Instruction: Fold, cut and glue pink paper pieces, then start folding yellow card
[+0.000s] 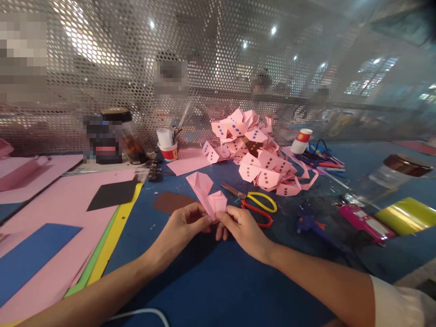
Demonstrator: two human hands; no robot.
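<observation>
1. Left hand [185,225] and right hand [247,234], fingers [203,223] grasping one folded pink paper [208,203] left of one pair of scissors [242,195]
2. One blue glue gun [308,223] lies right of the scissors

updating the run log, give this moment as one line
left hand: pinches folded pink paper | right hand: pinches same paper | nearby: scissors on table | beyond: folded pink pieces, piled

The tabletop [204,281] is blue. On it there lie red-and-yellow-handled scissors [243,195], a brown paper piece [172,202], a blue glue gun [311,224], and one heap of folded pink papers [264,165].
</observation>
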